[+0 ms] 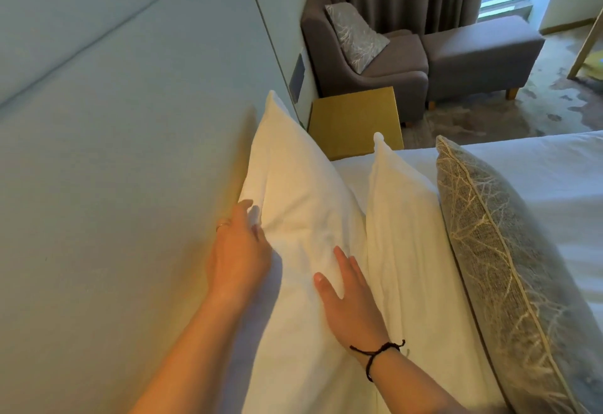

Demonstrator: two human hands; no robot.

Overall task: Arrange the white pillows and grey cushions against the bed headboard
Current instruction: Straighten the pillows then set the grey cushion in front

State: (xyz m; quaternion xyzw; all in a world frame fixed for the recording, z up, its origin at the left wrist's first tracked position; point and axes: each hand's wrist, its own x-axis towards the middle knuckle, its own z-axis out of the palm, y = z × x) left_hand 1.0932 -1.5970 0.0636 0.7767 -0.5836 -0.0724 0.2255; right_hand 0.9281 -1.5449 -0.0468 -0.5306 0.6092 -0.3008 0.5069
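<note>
Hands flat, grip released: L hand (pixel 239 247) & R hand (pixel 350 299) press rear pillow (pixel 293 192) at headboard (pixel 130 120).

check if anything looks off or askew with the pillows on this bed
Nothing damaged. A patterned grey cushion sits on the armchair, not the bed. The back white pillow is creased where the left hand and right hand press it.

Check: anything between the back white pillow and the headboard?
Nothing visible. The back white pillow leans on the headboard, left hand at its headboard-side edge, right hand flat on its front. The second white pillow and grey cushion stand in front.
</note>
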